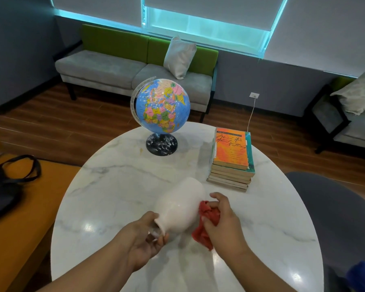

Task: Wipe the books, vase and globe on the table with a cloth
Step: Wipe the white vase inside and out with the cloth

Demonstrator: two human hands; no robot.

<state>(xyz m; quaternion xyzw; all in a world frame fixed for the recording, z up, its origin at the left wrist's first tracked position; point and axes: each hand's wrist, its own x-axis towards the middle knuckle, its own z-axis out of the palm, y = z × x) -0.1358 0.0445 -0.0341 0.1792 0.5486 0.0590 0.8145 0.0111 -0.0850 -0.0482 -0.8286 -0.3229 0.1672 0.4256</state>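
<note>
One round white marble-look table [114,186] fills the lower middle of the frame. At lower centre is one smooth white ceramic vase [181,205], tilted with its mouth toward the camera. The left hand [143,239] has its fingers curled round the vase's narrow neck. The right hand [221,218] clenches one crumpled red cloth [201,234] and holds it against the vase's right side.

One blue political globe on a speckled black base [162,106] stands upright at the table's far edge, centre frame. One stack of paperback books topped by an orange cover [232,152] sits to the right of centre; the spines are too close to count exactly.

At upper left is a grey-and-green sofa [101,66] with one white cushion [179,57]. A second cushion [354,95] is at the right edge, and a black strapped bag [4,192] lies at the left edge.
</note>
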